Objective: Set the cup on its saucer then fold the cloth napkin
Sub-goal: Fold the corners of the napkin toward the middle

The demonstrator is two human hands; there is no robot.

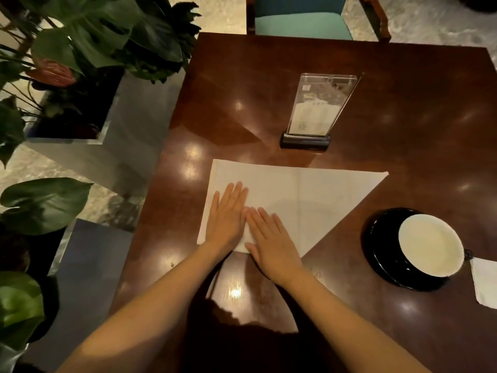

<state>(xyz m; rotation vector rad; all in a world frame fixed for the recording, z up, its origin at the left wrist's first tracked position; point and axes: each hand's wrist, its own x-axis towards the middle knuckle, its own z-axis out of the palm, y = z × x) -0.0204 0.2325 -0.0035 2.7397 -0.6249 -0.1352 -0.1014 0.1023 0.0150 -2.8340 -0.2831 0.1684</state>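
Note:
A white cloth napkin lies flat on the dark wooden table, folded into a triangle with its long edge away from me. My left hand and my right hand rest palm-down, side by side, on its near left corner, fingers extended and close together. To the right, a black cup with a white inside stands on its black saucer, apart from the napkin and from both hands.
A clear acrylic sign holder on a black base stands behind the napkin. A white paper lies at the right edge. Leafy plants in a planter crowd the left. A teal chair faces the table's far side.

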